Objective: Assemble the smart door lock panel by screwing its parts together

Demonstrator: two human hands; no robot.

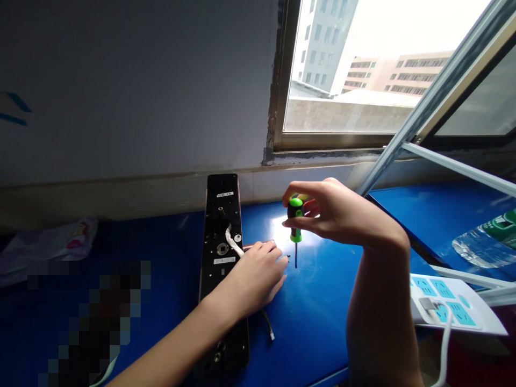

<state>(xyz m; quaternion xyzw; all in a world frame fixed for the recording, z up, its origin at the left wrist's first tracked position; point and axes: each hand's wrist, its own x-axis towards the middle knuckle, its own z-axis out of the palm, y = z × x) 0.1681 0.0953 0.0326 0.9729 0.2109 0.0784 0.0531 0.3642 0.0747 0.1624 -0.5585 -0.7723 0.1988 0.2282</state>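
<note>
A green and black screwdriver [296, 220] is held upright in my right hand [322, 207], its grip between thumb and fingers and its tip pointing down over the blue table. My left hand [262, 274] lies across the right edge of a long black panel [220, 231], which looks like a door-lock body. Its fingers are curled together, and whatever they hold is hidden. Small dark screws [288, 256] show beside the left fingertips. From the panel, a white-wrapped cable [231, 239] runs under the hand. A thin dark lead [268, 325] with a white plug sticks out below.
The panel rests on the blue table [318, 312] against the wall. A power strip [451, 303] with a plugged-in white cord sits at right, near a metal frame [459, 166] and a plastic bottle [487, 242]. A plastic bag [52, 247] lies at far left, near a blurred patch.
</note>
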